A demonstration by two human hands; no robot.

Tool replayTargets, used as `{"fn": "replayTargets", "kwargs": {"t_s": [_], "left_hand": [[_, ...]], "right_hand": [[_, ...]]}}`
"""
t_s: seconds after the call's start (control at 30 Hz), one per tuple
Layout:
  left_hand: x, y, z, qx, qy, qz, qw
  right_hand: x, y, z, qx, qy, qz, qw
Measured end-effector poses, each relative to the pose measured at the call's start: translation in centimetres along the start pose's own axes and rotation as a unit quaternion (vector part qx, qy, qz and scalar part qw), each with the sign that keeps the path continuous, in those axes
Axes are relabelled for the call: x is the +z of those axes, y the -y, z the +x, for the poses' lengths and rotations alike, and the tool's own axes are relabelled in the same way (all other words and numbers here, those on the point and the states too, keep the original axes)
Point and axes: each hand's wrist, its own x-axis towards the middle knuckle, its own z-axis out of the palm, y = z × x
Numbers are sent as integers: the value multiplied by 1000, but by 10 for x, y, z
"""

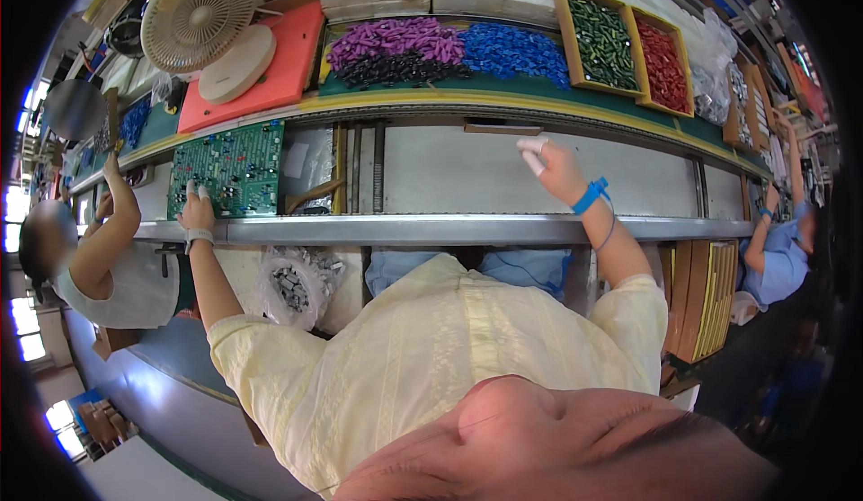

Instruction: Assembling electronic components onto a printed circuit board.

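Note:
My left hand (pixel 195 212) lies on the lower edge of a green circuit board (pixel 235 173), its fingers stretched out and white covers on two fingertips. Many small parts stand on the board, which rests across the conveyor rails at the left. Over the grey conveyor section, my right hand (pixel 557 175) is raised well away from the board. Its fingers are curled and drawn together, white covers on the tips pointing left. Whether anything small is between them cannot be made out. A blue wrist strap (pixel 591 195) with a cord circles the right wrist.
Beyond the rail (pixel 503 104) lie piles of purple (pixel 395 41), black (pixel 387 70) and blue parts (pixel 512 52), beside boxes of green (pixel 602 43) and red parts (pixel 663 65). A fan (pixel 200 16) stands far left. Co-workers sit on both sides; a bag of grey parts (pixel 292 287) is near my left arm.

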Motion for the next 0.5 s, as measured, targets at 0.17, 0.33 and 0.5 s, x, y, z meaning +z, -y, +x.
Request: {"fn": "replayTargets", "kwargs": {"t_s": [0.17, 0.33, 0.5], "left_hand": [[-6, -19, -29, 43, 13, -72, 996], [-9, -46, -44, 66, 20, -95, 993], [-18, -69, -76, 87, 46, -193, 976]], "right_hand": [[-10, -37, 55, 7, -33, -36, 999], [-18, -67, 77, 50, -66, -81, 993], [-59, -88, 70, 8, -131, -146, 981]]}}
